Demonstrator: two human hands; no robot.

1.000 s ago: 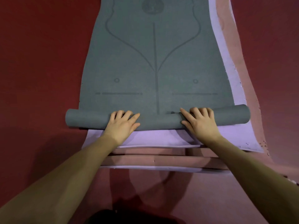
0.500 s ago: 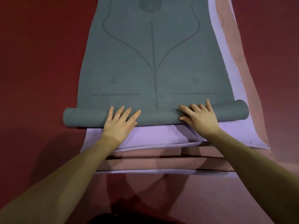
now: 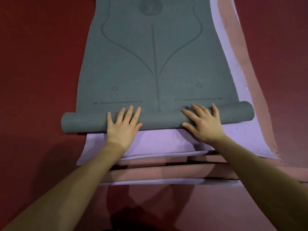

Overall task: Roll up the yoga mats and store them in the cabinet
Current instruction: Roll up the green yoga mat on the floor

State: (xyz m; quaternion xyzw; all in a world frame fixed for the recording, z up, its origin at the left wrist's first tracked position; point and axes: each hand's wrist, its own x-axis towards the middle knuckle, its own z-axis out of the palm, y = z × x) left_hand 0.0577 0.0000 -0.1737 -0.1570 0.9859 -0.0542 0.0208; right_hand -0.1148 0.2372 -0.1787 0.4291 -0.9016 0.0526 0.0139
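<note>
A grey-green yoga mat [image 3: 155,52] with printed alignment lines lies on top of a stack of mats and stretches away from me. Its near end is rolled into a tube [image 3: 160,120] lying across the stack. My left hand [image 3: 124,126] presses flat on the tube left of centre, fingers straight and spread. On the tube's right part, my right hand [image 3: 204,123] lies flat with spread fingers. Under the grey mat lies a lilac mat [image 3: 158,140], and below that pink mats [image 3: 166,172].
The stack rests on a dark red floor [image 3: 36,64], which shows on both sides. The pink mat's edge [image 3: 246,67] and a lilac strip stick out along the right side of the grey mat. No cabinet is in view.
The rolled tube has moved a little away from me and grown slightly. Both hands went from curled over the roll to flat with straight fingers on top of it.
</note>
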